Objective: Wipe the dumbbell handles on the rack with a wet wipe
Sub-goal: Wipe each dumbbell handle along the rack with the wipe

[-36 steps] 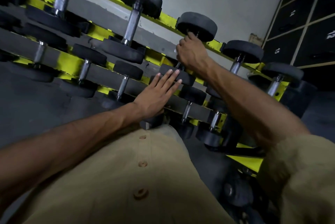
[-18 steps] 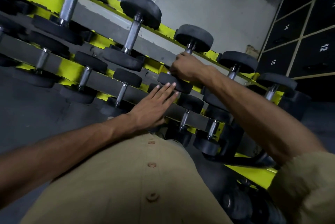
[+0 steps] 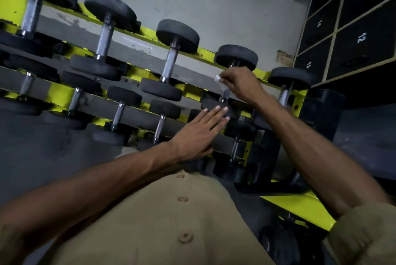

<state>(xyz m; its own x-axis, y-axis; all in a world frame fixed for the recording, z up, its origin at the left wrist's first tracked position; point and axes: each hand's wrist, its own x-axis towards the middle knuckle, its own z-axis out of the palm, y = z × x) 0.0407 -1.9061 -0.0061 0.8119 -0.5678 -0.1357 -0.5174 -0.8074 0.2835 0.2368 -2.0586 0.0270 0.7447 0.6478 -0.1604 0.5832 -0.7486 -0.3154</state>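
Overhead, the right hand pinched a small white wet wipe at the steel handle of a black round-headed dumbbell on the yellow metal rack, having lifted since half a second before. The left hand lay flat, fingers straight, on the grey rail. Dark numbered lockers closed off the right; a pale wall stood behind.

Dim indoor light, flat and cool. Wall is the brightest area, evenly lit, no glare. Floor and lower rack sink into murky shadow. Wide-angle bending tilts the rack rails and lockers at edges. Soft focus overall; shirt nearest lens blurred.
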